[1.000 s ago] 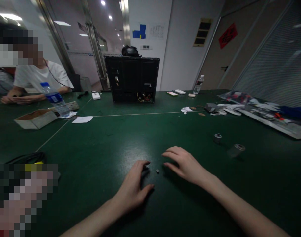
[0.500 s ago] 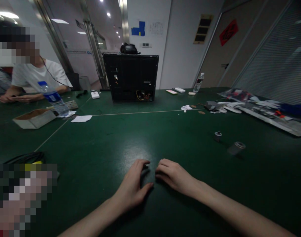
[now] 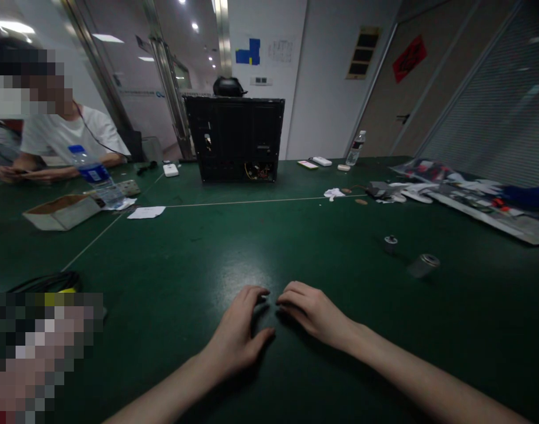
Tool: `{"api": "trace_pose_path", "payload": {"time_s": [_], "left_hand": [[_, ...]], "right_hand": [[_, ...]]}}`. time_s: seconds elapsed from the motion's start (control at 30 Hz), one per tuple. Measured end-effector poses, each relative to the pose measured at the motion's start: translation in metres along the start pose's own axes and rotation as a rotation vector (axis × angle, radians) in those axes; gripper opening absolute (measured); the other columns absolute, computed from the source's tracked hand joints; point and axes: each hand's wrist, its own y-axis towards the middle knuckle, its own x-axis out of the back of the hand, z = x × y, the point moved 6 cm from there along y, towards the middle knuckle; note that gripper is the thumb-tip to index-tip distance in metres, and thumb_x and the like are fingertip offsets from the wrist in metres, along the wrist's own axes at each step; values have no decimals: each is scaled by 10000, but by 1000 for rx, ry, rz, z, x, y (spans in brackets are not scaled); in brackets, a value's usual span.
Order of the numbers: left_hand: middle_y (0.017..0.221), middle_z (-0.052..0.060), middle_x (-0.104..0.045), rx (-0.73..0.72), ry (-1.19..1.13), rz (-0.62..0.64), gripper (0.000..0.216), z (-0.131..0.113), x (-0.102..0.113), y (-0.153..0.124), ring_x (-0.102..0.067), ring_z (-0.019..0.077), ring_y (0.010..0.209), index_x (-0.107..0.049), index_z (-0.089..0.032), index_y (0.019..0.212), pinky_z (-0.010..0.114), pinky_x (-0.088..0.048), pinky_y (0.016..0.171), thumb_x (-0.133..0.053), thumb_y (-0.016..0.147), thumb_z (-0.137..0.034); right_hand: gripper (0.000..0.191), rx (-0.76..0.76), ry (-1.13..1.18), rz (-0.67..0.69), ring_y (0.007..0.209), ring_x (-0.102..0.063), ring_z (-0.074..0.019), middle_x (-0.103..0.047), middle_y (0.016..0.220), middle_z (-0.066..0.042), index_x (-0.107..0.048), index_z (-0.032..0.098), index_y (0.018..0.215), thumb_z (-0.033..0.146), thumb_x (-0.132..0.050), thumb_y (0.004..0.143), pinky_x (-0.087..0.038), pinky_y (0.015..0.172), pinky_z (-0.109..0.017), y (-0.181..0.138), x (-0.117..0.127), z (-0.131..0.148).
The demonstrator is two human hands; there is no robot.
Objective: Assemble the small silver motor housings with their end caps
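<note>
At a green table (image 3: 260,235), the left hand (image 3: 235,334) curves, thumb wide of fingers, facing a bunched right hand (image 3: 312,310) (holding what, I cannot tell). Farther off at right, a metal cylinder (image 3: 423,267) looks stiff and probably slick, best gripped around its sides.

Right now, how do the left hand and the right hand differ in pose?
The left hand is opened into a C, with a clear gap between thumb and fingers; the right hand has its fingers drawn in closer together. The left hand visibly holds nothing, while the right hand's curled fingers hide whether it grips anything. Both are bare and low over the green table.
</note>
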Motion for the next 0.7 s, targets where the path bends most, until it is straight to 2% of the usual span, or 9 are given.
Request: {"api": "trace_pose_path", "payload": {"time_s": [0.23,0.43,0.7], "left_hand": [[1195,92,-531,4,14,24,474,-3,0,0,-536,264,1121,-471,-218,1187,439,-439,979,-655,760,-126],[1202,79,-537,19,5,23,481,-4,2,-1,-538,270,1132,-476,-231,1194,451,-441,980,-656,758,-137],[1184,85,-540,19,8,22,468,-3,0,0,-542,264,1112,-485,-220,1171,435,-440,970,-659,746,-128]], "right_hand": [[110,-32,13,-6,792,-582,-180,-638,890,-70,-606,164,969,210,-561,880,-465,705,-299,-1,1,-4],[124,-85,41,-14,809,-593,-185,-638,893,-72,-590,170,954,123,-511,870,-468,717,-298,-3,0,-8],[136,-83,35,-2,813,-605,-181,-654,910,-73,-599,168,995,193,-498,908,-472,727,-291,-1,0,-7]]}}
